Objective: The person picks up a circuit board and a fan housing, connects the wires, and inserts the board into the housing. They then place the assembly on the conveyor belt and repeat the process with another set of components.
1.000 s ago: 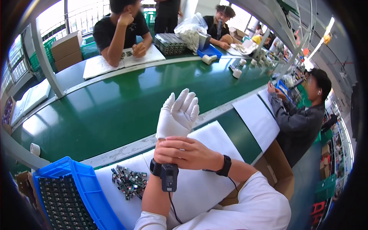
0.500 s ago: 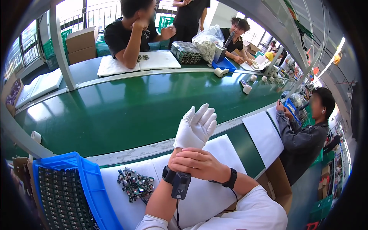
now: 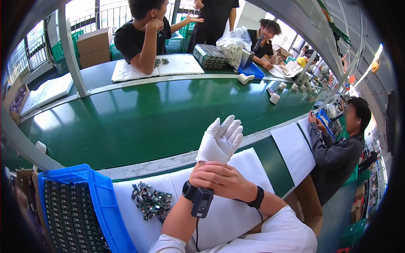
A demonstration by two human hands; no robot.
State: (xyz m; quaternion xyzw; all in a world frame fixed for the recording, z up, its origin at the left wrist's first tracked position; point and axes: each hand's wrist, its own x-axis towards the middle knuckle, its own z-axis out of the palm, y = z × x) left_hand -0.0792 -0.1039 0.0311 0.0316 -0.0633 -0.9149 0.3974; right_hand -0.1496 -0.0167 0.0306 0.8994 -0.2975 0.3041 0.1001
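Note:
My left hand [image 3: 219, 141] wears a white glove and is raised palm up over the near edge of the bench, its fingers stretched and holding nothing. My bare right hand [image 3: 223, 179] is wrapped round my left wrist, just below the glove's cuff. Strapped to the left forearm is a small black device [image 3: 202, 203] with a cable hanging down. A black band [image 3: 256, 197] circles my right wrist. Left of my forearm, a loose pile of small circuit boards [image 3: 151, 201] lies on a white foam sheet [image 3: 126, 219].
A blue crate [image 3: 103, 202] packed with rows of circuit boards stands at the left. Beyond the bench runs a green conveyor belt [image 3: 126, 122], with several people across it. A person in a grey jacket [image 3: 337, 147] is at the right, near an open cardboard box [image 3: 310, 202].
My hands keep the same hold, and the whole view has shifted slightly. Across the belt, the seated person's outstretched hand has opened further to the right.

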